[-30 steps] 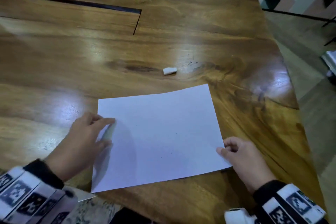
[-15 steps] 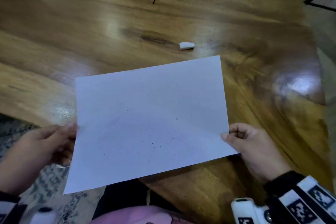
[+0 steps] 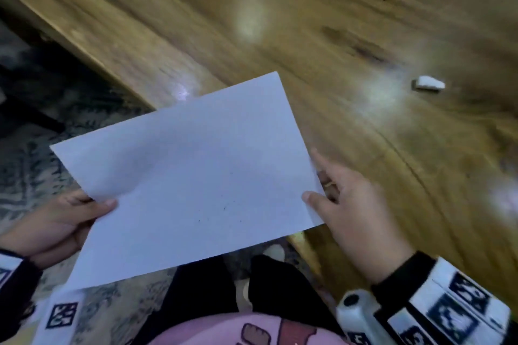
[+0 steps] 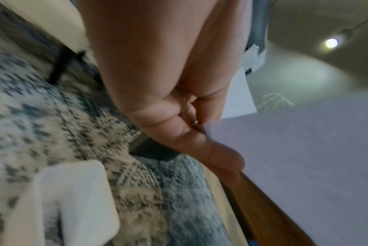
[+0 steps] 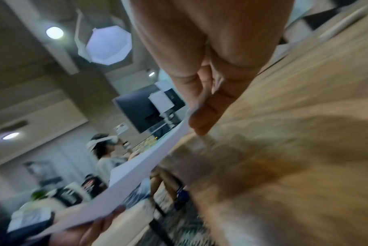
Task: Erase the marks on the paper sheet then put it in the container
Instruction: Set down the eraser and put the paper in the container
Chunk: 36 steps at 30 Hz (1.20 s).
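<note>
A white paper sheet [image 3: 193, 173] hangs in the air, held at both ends past the near edge of the wooden table [image 3: 322, 36]. Only a few faint specks show on it. My left hand [image 3: 64, 218] pinches the sheet's left edge, thumb on top; the left wrist view shows the paper [image 4: 305, 158] against the fingers [image 4: 199, 141]. My right hand [image 3: 344, 204] pinches the right edge with the thumb on top, and the paper [image 5: 140, 168] runs edge-on in the right wrist view. A small white eraser [image 3: 428, 83] lies on the table, far right. No container shows clearly.
A patterned blue-grey carpet [image 3: 25, 171] lies below the table's near edge on the left. A white rectangular object [image 4: 73, 199] rests on the carpet in the left wrist view. My dark trousers [image 3: 224, 283] and pink top are under the sheet. People stand in the room behind.
The sheet was lifted off the table and carried toward me and to the left, off the table's edge. Both hands went from resting on it to pinching its ends.
</note>
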Available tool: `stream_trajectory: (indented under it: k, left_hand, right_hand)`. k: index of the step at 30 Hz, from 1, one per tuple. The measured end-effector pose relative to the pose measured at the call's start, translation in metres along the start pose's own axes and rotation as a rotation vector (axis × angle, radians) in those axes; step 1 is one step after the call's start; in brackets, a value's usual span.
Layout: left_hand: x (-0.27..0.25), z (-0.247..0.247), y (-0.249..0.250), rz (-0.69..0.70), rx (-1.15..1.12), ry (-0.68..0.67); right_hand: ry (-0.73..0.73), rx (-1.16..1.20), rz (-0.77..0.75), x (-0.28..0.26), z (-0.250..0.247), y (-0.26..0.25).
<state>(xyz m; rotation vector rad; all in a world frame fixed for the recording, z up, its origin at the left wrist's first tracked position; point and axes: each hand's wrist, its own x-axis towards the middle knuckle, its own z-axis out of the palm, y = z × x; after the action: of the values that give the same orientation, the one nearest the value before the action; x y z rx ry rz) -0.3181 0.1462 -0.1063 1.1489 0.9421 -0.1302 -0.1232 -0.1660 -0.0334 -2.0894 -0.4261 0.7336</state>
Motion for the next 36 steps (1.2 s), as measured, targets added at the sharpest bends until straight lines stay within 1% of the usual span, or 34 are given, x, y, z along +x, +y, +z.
stream_trajectory:
  k: [2,4,5,7,9,10,11,13,16,20,23,26,29,31,33,36]
  left_hand:
    - [-0.007,-0.024,-0.001,0.02,0.04,0.05]
    - [-0.009,-0.058,-0.008,-0.007,0.048,0.142]
    - [-0.007,-0.078,-0.016,-0.025,0.059,0.213]
    - [-0.003,-0.125,-0.042,-0.05,0.066,0.32]
    - [0.006,-0.173,-0.076,-0.101,0.074,0.35]
    - [0.006,-0.19,-0.09,-0.133,0.072,0.366]
    - [0.005,-0.196,-0.096,-0.151,0.064,0.38]
    - [0.007,-0.199,-0.102,-0.178,0.037,0.419]
    - [0.015,-0.207,-0.119,-0.209,-0.016,0.417]
    - [0.029,-0.202,-0.134,-0.209,-0.043,0.417]
    - [0.044,-0.195,-0.141,-0.197,-0.056,0.369]
    - [0.063,-0.189,-0.149,-0.206,-0.052,0.392]
    - [0.084,-0.184,-0.159,-0.221,-0.056,0.427]
    - [0.096,-0.181,-0.166,-0.228,-0.078,0.423]
    - [0.107,-0.178,-0.173,-0.245,-0.085,0.41]
    - [0.121,-0.174,-0.187,-0.246,-0.086,0.414]
  right_hand:
    - [-0.057,-0.228,-0.14,0.01,0.029,-0.015]
    - [-0.143,-0.329,-0.27,0.019,0.062,-0.024]
    - [-0.189,-0.356,-0.308,0.023,0.079,-0.028]
    - [-0.267,-0.397,-0.352,0.031,0.113,-0.03]
    - [-0.317,-0.418,-0.349,0.041,0.139,-0.027]
    - [-0.339,-0.42,-0.337,0.049,0.155,-0.025]
    - [-0.354,-0.425,-0.319,0.056,0.168,-0.021]
    - [-0.385,-0.476,-0.293,0.071,0.193,-0.013]
    - [-0.45,-0.524,-0.254,0.091,0.228,0.0]
    - [-0.46,-0.546,-0.203,0.121,0.265,0.02]
    - [-0.473,-0.606,-0.209,0.146,0.288,0.036]
    - [-0.501,-0.643,-0.198,0.17,0.31,0.058]
    - [-0.515,-0.656,-0.154,0.195,0.333,0.084]
    - [-0.532,-0.678,-0.137,0.209,0.345,0.105]
    - [-0.548,-0.658,-0.074,0.221,0.355,0.125]
    - [-0.589,-0.68,-0.03,0.235,0.369,0.149]
